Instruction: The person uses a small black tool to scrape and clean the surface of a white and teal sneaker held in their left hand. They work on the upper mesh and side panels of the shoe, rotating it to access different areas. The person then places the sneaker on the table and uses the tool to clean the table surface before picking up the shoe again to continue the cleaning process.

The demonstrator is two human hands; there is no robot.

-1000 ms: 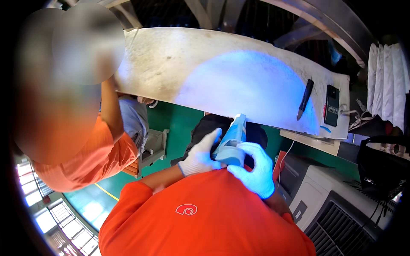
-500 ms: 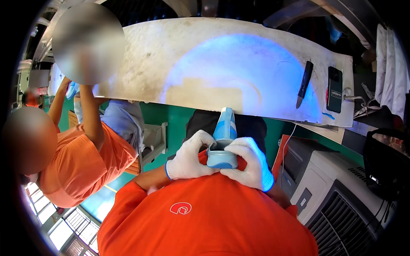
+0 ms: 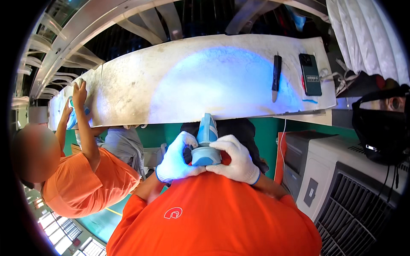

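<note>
A light blue shoe with white stripes is held in front of my red shirt, its toe toward the table and its heel toward me. My left hand, in a white knitted glove lit bluish, grips the heel's left side with fingers and thumb curved round it. Gloved in white too, my right hand holds the other side, its fingers on the upper collar and its thumb low near the sole. The inside of the shoe is mostly hidden.
On the pale table, a black-handled knife and a phone lie at the right, near a small blue strip. A co-worker at the left handles a blue shoe. A grey machine with a grille and a black bag stand right.
The view has shifted, and the shoe has tilted so its opening shows less. My right fingers have moved from the opening onto the collar. The co-worker has leaned back from the table.
</note>
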